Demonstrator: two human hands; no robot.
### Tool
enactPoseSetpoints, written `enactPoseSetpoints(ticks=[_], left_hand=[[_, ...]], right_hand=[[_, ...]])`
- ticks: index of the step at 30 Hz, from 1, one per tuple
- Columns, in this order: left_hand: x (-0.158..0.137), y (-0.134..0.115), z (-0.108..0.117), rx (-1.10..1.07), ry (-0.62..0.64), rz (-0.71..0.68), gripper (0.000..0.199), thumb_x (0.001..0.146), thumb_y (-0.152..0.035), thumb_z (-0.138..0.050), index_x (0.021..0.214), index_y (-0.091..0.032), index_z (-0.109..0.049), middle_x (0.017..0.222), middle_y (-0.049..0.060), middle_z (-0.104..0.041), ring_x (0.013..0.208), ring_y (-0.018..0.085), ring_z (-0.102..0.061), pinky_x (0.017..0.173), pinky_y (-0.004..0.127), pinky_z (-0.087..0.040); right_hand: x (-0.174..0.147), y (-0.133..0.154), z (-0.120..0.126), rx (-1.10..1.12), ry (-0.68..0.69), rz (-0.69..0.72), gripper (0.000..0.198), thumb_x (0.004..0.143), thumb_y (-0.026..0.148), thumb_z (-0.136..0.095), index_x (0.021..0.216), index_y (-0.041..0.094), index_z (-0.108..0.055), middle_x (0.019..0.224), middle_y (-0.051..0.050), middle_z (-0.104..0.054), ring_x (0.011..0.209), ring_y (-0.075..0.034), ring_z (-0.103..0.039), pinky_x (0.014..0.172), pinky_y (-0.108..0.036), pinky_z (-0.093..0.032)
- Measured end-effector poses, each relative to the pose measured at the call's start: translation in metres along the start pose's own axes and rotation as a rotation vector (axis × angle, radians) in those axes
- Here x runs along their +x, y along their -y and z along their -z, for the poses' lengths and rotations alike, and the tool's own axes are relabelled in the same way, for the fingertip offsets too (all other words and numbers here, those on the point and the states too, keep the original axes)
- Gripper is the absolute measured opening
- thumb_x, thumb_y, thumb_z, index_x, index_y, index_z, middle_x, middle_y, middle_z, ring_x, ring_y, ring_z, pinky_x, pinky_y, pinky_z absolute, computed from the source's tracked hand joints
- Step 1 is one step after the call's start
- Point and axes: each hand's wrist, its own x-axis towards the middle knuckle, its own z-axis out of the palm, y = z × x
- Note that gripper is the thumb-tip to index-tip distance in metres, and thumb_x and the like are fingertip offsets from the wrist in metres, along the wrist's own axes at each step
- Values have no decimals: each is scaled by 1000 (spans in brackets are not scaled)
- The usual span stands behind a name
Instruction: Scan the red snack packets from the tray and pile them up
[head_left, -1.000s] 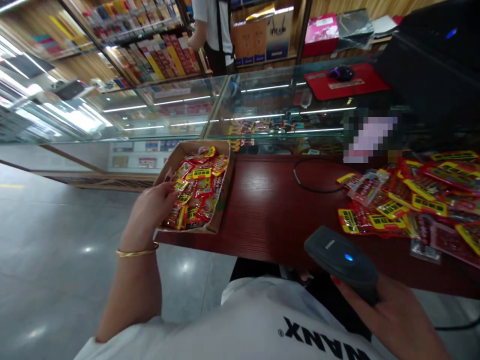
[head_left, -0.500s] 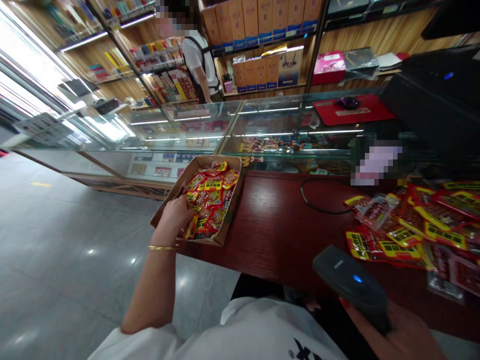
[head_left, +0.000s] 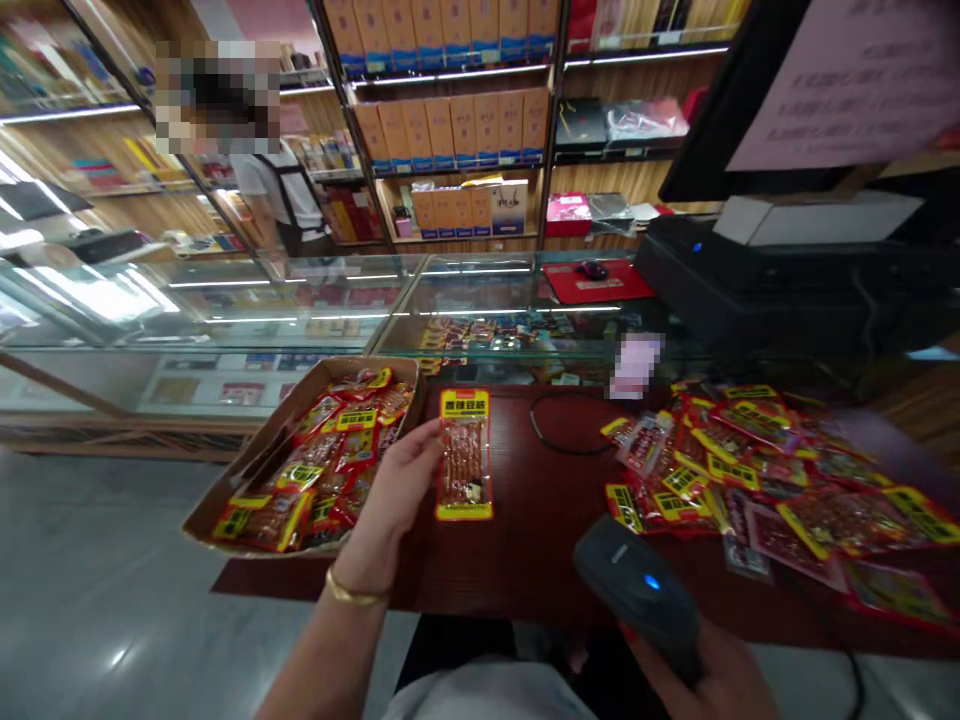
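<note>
A red and yellow snack packet (head_left: 466, 460) with a clear window is pinched at its left edge by my left hand (head_left: 405, 475), above the dark red table. Just left of that hand stands an open cardboard box (head_left: 238, 478) holding several similar packets. My right hand (head_left: 694, 668), low at the right, is wrapped round the handle of a black barcode scanner (head_left: 637, 583) with a blue light lit. The scanner's head points toward the packet but stays apart from it. A loose pile of snack packets (head_left: 712, 470) lies on the table to the right.
Behind the table (head_left: 525, 560) runs a glass display counter (head_left: 480, 290). On it are a red mouse pad (head_left: 596, 281) and a black machine under a monitor (head_left: 750, 110). A black cable (head_left: 534, 425) curls on the table. A person (head_left: 277, 190) stands behind the counter at the left.
My left hand has come out of the box to the right with a snack packet in it. The scanner is still in my right hand. The view has turned to the right.
</note>
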Motion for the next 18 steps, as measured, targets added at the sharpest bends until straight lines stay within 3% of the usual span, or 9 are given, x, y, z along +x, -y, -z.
enactPoseSetpoints(ticks=[2,5,9,13,16,18], left_hand=[[10,22,-31,-112,85,44,44,74,-40,-77,112,-17,-75,88,6,-77,71,17,-68,64,27,-54],[14,49,-58,-118,141,89,31,76,-36,-76,101,-17,-77,85,5,-77,71,17,-69,64,26,-52],[13,65,-67,-98,240,164,19,82,-29,-71,95,-17,-76,83,4,-76,69,16,-67,62,23,-51],[19,71,-62,-339,237,347,12,83,-26,-69,91,-18,-66,71,-1,-66,55,9,-57,50,17,-44],[22,69,-53,-516,373,569,38,88,-53,-61,94,-16,-63,59,-4,-51,41,8,-41,37,18,-31],[20,66,-47,-635,504,652,61,86,-71,-53,102,-13,-63,64,-2,-53,42,10,-44,36,19,-32]], right_hand=[[-3,6,0,7,-43,-8,30,89,48,-59,93,25,-78,91,-7,-84,84,-30,-81,76,-35,-65],[-8,8,3,-14,-21,-16,31,90,45,-58,101,23,-76,94,-9,-84,86,-30,-80,77,-37,-63],[-12,9,9,-6,72,-78,31,91,43,-56,102,22,-76,92,-8,-83,84,-28,-80,76,-36,-62],[-12,16,10,40,41,-111,33,90,46,-56,101,22,-76,95,-9,-84,87,-30,-79,79,-37,-61],[-10,21,8,60,7,-107,32,88,47,-58,99,24,-77,95,-8,-84,87,-30,-80,76,-36,-61],[-9,24,8,62,9,-90,30,87,46,-58,98,25,-77,94,-7,-84,87,-30,-80,74,-36,-61]])
